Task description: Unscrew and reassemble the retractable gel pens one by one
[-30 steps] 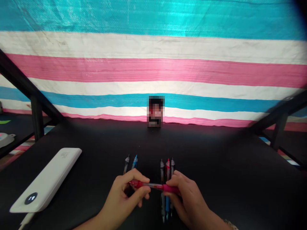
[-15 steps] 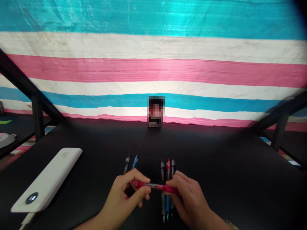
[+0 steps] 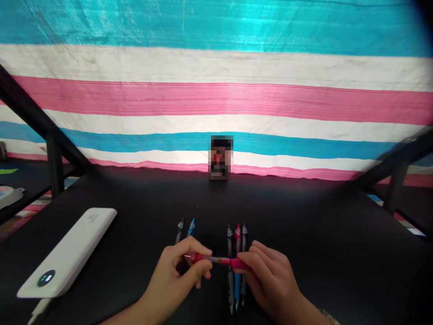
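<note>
A red pen with a clear barrel is held level between my two hands, above the table. My left hand pinches its red end between thumb and fingers. My right hand grips the pinkish-red part at the other end, its tip hidden by the fingers. Under the held pen lie three pens side by side: a grey-black one, one with a red top and a blue grip, and another dark one. Beyond my left hand, a dark pen and a blue pen are partly covered.
A white power bank with a cable lies at the left of the black table. A small pixelated object stands at the back edge, before a striped sheet. Black frame bars flank the table.
My right hand's fingers have shifted slightly right along the pinkish-red part of the pen. My left hand keeps its pinch, and the pens on the table have not moved.
</note>
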Action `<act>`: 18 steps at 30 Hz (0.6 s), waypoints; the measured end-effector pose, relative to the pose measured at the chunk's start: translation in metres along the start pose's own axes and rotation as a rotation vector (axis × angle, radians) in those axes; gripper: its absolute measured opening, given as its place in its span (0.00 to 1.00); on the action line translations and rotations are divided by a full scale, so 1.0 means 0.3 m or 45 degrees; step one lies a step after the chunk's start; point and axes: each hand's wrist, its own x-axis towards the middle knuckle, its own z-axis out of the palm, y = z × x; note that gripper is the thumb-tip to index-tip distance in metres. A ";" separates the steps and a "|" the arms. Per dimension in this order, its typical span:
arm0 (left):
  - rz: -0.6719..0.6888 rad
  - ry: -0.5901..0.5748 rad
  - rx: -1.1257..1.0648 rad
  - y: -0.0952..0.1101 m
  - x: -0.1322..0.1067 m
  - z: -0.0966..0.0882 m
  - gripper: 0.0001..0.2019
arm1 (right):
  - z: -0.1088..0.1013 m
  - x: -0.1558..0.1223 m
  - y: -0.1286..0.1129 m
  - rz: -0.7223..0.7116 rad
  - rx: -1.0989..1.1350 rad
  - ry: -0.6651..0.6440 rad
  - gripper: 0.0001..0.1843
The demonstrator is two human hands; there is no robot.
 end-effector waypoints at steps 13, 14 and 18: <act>-0.090 0.068 -0.027 -0.012 0.003 -0.006 0.07 | -0.006 0.022 -0.004 0.088 0.060 -0.119 0.17; -0.090 0.056 -0.020 -0.011 0.003 -0.006 0.07 | -0.007 0.022 -0.004 0.084 0.057 -0.119 0.18; 0.026 0.034 0.076 0.000 -0.003 -0.002 0.05 | -0.010 0.013 -0.006 0.151 0.123 -0.162 0.20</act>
